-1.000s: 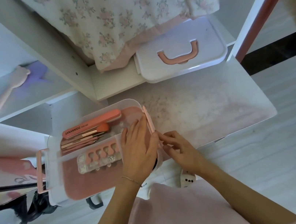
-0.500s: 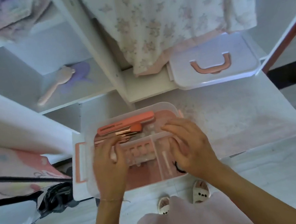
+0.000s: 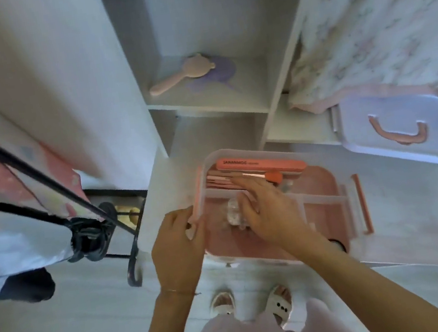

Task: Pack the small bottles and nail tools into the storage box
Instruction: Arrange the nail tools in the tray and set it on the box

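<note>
On the white worktop (image 3: 410, 236) stands the clear storage box (image 3: 317, 188) with its pink base, well apart from its lid (image 3: 394, 128) at the far right. Inside, along the far wall, lie a long pink nail file (image 3: 261, 164) and slim nail tools (image 3: 218, 181). At the box's left edge, the left hand (image 3: 176, 246) pinches the pink latch (image 3: 198, 203). Reaching into the box, the right hand (image 3: 268, 209) has loosely spread fingers over something clear, blurred.

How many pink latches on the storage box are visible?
2. One latch sits on the storage box's left end, under the left hand's fingertips. The other latch hangs free on the right end. Any others may be hidden.
</note>
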Available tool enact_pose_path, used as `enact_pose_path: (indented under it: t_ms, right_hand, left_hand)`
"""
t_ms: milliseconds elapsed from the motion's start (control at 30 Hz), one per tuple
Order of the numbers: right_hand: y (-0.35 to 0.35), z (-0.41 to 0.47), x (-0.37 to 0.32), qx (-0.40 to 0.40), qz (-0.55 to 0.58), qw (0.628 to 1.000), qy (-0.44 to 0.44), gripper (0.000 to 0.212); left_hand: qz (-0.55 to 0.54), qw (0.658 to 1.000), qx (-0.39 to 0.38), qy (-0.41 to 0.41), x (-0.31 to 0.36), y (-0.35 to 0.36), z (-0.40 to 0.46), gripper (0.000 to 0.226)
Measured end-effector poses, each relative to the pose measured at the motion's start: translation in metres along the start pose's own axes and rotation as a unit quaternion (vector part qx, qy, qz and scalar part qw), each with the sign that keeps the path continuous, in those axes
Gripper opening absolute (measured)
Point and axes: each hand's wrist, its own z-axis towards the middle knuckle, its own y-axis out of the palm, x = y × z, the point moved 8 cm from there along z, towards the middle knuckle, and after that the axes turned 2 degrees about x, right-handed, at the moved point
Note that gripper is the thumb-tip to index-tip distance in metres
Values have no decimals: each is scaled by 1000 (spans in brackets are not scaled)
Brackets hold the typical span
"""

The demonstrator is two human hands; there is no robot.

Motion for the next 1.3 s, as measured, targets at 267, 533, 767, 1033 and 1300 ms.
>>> enact_pose_path:
  t_ms: [267, 533, 767, 1033, 1300]
  right_hand:
    - [56, 37, -15, -65, -108, 989, 73, 53]
    - [73, 31, -14, -45, -28, 994, 92, 44]
    - [74, 30, -14, -44, -18, 994, 99, 41]
    - [72, 28, -16, -14, -14, 996, 82, 42]
    - [74, 30, -18, 12, -31, 998, 53, 44]
  left_hand:
    - [-183, 977, 51, -93, -47, -13, 3, 26]
    - [-404, 808, -235, -359, -80, 60, -16, 26]
    - [-507, 719, -258, -400, -74, 80, -7, 26]
    - [-483, 805, -256, -230, -61, 61, 5, 43]
    - [-485, 800, -297, -191, -34, 64, -5, 31]
